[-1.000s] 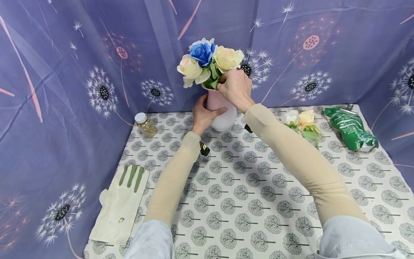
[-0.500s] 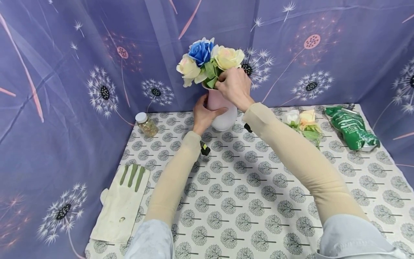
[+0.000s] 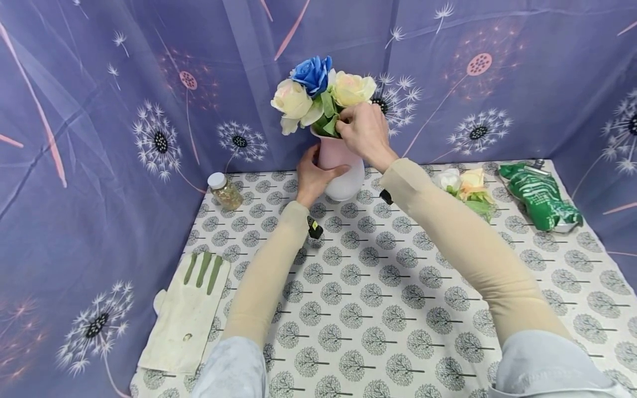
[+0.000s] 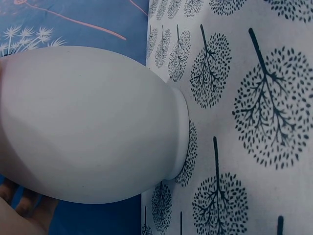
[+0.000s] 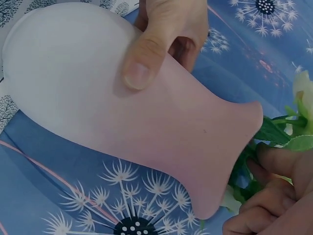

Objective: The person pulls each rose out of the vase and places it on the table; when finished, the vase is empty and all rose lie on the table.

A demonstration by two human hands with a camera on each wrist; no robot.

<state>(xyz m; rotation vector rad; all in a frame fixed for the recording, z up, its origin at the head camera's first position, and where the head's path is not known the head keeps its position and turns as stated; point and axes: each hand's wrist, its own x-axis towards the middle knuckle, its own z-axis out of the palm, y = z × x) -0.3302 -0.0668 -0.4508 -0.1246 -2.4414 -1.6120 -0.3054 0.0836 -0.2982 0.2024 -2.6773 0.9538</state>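
Note:
A vase (image 3: 343,174), pink at the neck and white below, stands upright near the back of the table. My left hand (image 3: 313,176) grips its side, the thumb across the front, as the right wrist view shows. From its mouth rise a blue rose (image 3: 312,76) and two cream roses, one on the left (image 3: 292,100) and one on the right (image 3: 352,89), with green leaves (image 3: 328,106). At the rim, my right hand (image 3: 365,130) pinches among the stems and leaves with curled fingers; which stem it holds is partly hidden. The left wrist view shows the vase's white foot on the cloth.
A white and a peach flower (image 3: 471,182) lie right of the vase, partly behind my right sleeve. Beyond them is a green crumpled bag (image 3: 542,196). On the left are a white-lidded jar (image 3: 226,192) and a white glove (image 3: 186,315). A purple curtain (image 3: 199,33) closes the back.
The blue rose tilts and turns slightly, ending a little higher. My right hand shifts slightly right at the vase mouth, its forearm with it. My left hand keeps its grip on the vase.

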